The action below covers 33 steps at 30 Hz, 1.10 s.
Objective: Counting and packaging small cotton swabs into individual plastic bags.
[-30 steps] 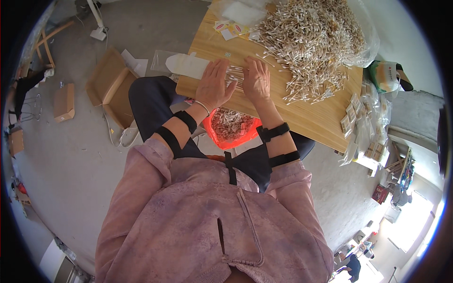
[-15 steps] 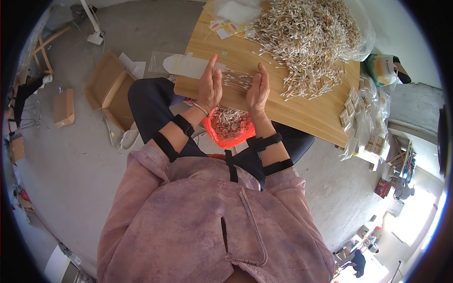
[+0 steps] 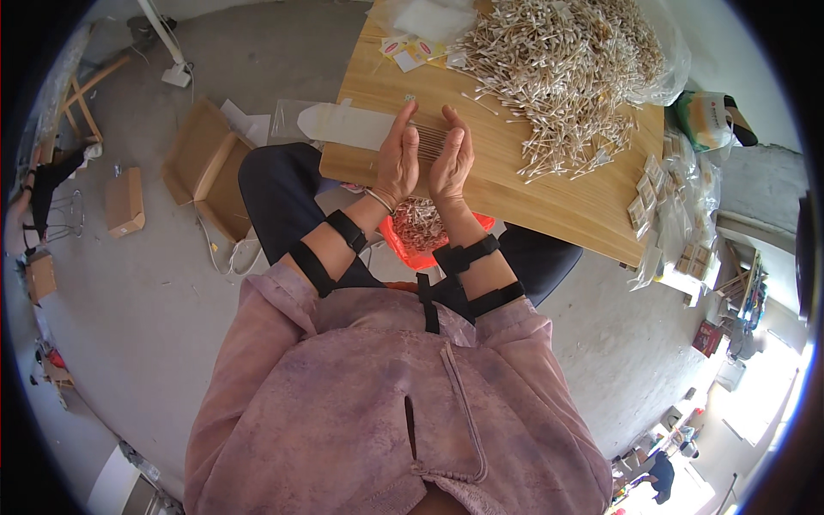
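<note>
Between my two palms a small row of cotton swabs [image 3: 431, 141] lies side by side near the front edge of the wooden table [image 3: 549, 202]. My left hand [image 3: 399, 163] is at the swabs' left ends, fingers stretched out. On the opposite ends, my right hand [image 3: 451, 161] stands with straight, slightly bent-in fingers. The palms face each other and partly hide the swab tips. Farther back on the right spreads a big heap of loose cotton swabs [image 3: 566, 77]. Below the table edge, between my knees, hangs a red bag [image 3: 419, 258] with more swabs inside.
A clear plastic bag with a white sheet [image 3: 339, 124] lies left of my hands, over the table edge. Yellow-and-white cards [image 3: 408, 56] lie farther back. Small packs in clear plastic [image 3: 648, 193] are stacked at the right edge. An open cardboard box [image 3: 206, 159] stands on the floor at left.
My hands have come closer together, the right one moving left, and the swabs between them are gathered into a narrower, straighter row.
</note>
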### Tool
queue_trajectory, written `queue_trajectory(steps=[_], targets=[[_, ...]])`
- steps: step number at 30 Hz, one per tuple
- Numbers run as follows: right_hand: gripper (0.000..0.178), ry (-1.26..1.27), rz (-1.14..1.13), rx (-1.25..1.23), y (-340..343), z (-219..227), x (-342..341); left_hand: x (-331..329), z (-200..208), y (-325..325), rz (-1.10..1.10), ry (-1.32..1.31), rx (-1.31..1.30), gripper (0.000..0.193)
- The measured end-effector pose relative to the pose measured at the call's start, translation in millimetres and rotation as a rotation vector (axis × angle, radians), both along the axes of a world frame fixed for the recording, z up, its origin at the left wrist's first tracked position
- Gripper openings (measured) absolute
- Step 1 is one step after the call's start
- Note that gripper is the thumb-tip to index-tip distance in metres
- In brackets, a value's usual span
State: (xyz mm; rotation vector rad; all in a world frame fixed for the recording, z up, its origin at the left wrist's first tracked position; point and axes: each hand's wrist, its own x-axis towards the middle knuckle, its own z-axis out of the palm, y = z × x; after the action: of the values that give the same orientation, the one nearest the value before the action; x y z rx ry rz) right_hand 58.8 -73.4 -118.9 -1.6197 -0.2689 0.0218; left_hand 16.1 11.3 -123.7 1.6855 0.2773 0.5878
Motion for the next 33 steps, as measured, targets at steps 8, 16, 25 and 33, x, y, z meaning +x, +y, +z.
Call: queue_trajectory(steps=[8,16,25,33], targets=[[0.063,-0.486,0.166,-0.627,-28.2,5.5,12.3,4.0,1.1,18.4,0.064,-0.051,-0.203,0.068],[0.085,-0.556,0.488,-1.111,-38.3,14.2,-31.6,3.2,-1.9,25.0,0.01,-0.047,-0.134,0.067],[0.086,-0.529,0.524,-1.19,-36.5,18.3,-25.8,-6.3,-1.2,14.5,-0.036,-0.024,-0.164,0.068],[0.083,-0.585,0.57,-1.205,-38.9,22.8,-11.3,-6.5,2.4,14.0,-0.003,-0.019,-0.145,0.063]])
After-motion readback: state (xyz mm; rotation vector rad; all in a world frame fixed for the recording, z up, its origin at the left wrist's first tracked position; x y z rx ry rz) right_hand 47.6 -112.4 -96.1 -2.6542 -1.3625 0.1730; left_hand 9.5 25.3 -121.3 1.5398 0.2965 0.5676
